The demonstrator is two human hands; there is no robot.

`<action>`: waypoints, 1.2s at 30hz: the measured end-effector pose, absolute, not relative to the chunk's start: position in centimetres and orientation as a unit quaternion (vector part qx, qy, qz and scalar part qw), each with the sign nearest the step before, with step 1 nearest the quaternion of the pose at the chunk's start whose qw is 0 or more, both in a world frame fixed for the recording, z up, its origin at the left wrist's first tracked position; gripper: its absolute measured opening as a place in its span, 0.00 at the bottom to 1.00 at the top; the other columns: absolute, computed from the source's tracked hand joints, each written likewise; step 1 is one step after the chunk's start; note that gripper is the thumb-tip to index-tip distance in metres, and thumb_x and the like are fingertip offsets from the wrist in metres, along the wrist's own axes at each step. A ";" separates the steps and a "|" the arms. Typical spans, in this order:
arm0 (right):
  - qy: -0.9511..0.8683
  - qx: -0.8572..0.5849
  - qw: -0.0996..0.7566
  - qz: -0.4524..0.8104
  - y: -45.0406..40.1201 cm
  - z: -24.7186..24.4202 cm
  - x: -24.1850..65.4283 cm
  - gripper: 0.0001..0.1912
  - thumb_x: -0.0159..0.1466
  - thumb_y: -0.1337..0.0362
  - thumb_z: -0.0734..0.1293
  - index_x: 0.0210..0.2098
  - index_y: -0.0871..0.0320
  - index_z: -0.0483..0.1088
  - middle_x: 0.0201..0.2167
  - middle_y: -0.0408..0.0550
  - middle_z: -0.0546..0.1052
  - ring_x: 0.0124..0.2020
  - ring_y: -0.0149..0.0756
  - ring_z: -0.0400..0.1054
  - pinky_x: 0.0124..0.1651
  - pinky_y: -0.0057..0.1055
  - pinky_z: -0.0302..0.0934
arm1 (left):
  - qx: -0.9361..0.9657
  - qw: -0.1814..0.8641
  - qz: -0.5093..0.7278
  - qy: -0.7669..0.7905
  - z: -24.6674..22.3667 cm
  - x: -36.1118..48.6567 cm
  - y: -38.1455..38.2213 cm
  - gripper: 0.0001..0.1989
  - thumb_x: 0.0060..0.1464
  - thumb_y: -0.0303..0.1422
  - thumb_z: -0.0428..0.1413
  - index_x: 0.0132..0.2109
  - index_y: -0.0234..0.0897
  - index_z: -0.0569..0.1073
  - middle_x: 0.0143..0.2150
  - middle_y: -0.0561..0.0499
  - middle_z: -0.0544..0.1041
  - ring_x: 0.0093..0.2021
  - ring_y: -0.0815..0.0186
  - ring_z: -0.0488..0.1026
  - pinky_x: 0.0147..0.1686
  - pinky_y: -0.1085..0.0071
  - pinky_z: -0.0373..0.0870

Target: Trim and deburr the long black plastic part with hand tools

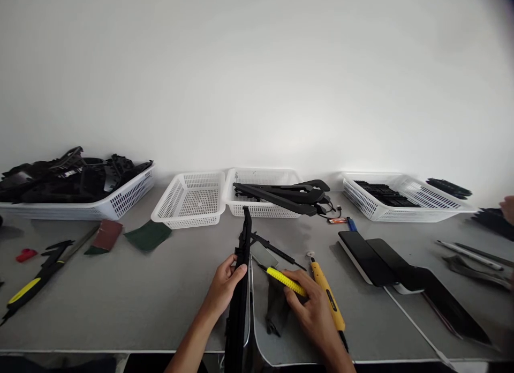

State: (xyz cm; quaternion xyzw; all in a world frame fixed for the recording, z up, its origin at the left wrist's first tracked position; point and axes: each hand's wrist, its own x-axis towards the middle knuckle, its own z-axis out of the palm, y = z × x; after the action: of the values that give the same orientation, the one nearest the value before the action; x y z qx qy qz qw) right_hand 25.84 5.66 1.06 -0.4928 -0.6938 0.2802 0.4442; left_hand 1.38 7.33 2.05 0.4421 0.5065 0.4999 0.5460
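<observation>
My left hand is wrapped round a long black plastic part, which stands nearly upright at the table's front edge. My right hand grips a yellow-handled knife-like tool, its thin tip pointing left toward the black part. Tip and part look close together; whether they touch I cannot tell. A yellow pen-shaped power tool lies just right of my right hand. Behind the hands lies a black caliper-like tool. A dark cloth-like piece lies under my right hand.
White baskets line the wall, several holding black parts. Phones with a white cable lie on the right. Sandpaper pieces, a red item and a yellow-black tool lie left. Part of another person's hand shows far right.
</observation>
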 end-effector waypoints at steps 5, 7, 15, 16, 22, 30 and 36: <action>-0.698 -0.487 0.443 0.282 5.7 1.1 25.8 0.12 0.70 0.61 0.67 0.48 0.54 0.82 0.46 0.52 0.84 0.47 0.47 0.79 0.50 0.39 0.72 | 0.436 0.543 0.503 0.512 1.8 1.4 7.3 0.28 0.49 0.57 0.69 0.42 0.37 0.78 0.29 0.55 0.74 0.30 0.65 0.69 0.33 0.71 0.66; -0.694 -0.494 0.443 0.281 5.7 1.1 25.8 0.13 0.70 0.61 0.67 0.48 0.54 0.82 0.47 0.52 0.83 0.48 0.47 0.79 0.51 0.38 0.72 | 0.433 0.545 0.503 0.512 1.7 1.4 7.4 0.29 0.49 0.57 0.69 0.44 0.37 0.79 0.31 0.53 0.76 0.33 0.63 0.72 0.34 0.71 0.68; -0.697 -0.492 0.443 0.277 5.7 1.2 25.7 0.14 0.71 0.60 0.66 0.51 0.54 0.81 0.48 0.53 0.83 0.50 0.47 0.78 0.52 0.39 0.72 | 0.434 0.549 0.496 0.514 1.4 1.4 7.4 0.29 0.50 0.56 0.69 0.47 0.36 0.80 0.32 0.52 0.77 0.34 0.62 0.72 0.35 0.70 0.68; -0.696 -0.492 0.446 0.275 5.7 1.3 25.7 0.14 0.71 0.60 0.66 0.51 0.54 0.81 0.48 0.53 0.84 0.50 0.47 0.79 0.53 0.40 0.73 | 0.434 0.551 0.497 0.511 1.5 1.4 7.3 0.28 0.51 0.56 0.68 0.47 0.36 0.80 0.33 0.52 0.78 0.34 0.62 0.73 0.36 0.70 0.69; -0.695 -0.493 0.445 0.274 5.8 1.2 25.7 0.13 0.70 0.61 0.66 0.48 0.55 0.82 0.45 0.53 0.84 0.46 0.47 0.79 0.50 0.40 0.73 | 0.443 0.539 0.493 0.519 1.9 1.5 7.3 0.26 0.50 0.54 0.69 0.46 0.37 0.80 0.31 0.54 0.76 0.33 0.62 0.72 0.35 0.70 0.68; -0.699 -0.490 0.451 0.262 5.9 0.9 25.8 0.13 0.70 0.63 0.67 0.50 0.53 0.82 0.48 0.51 0.84 0.47 0.46 0.79 0.51 0.38 0.72 | 0.459 0.543 0.479 0.515 0.5 1.2 7.3 0.26 0.54 0.53 0.67 0.49 0.36 0.81 0.31 0.53 0.75 0.33 0.63 0.71 0.33 0.70 0.67; -0.703 -0.489 0.450 0.255 5.9 1.0 25.8 0.14 0.70 0.62 0.66 0.50 0.53 0.82 0.47 0.52 0.84 0.47 0.46 0.79 0.51 0.39 0.73 | 0.456 0.546 0.476 0.517 0.7 1.3 7.3 0.30 0.53 0.55 0.68 0.53 0.36 0.80 0.33 0.52 0.77 0.35 0.62 0.72 0.35 0.70 0.69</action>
State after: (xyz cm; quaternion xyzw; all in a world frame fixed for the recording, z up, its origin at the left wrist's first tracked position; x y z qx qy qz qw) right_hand 25.85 5.88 0.96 -0.4887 -0.7027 0.2551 0.4498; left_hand 1.33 7.33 0.68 0.4561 0.5166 0.4764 0.5461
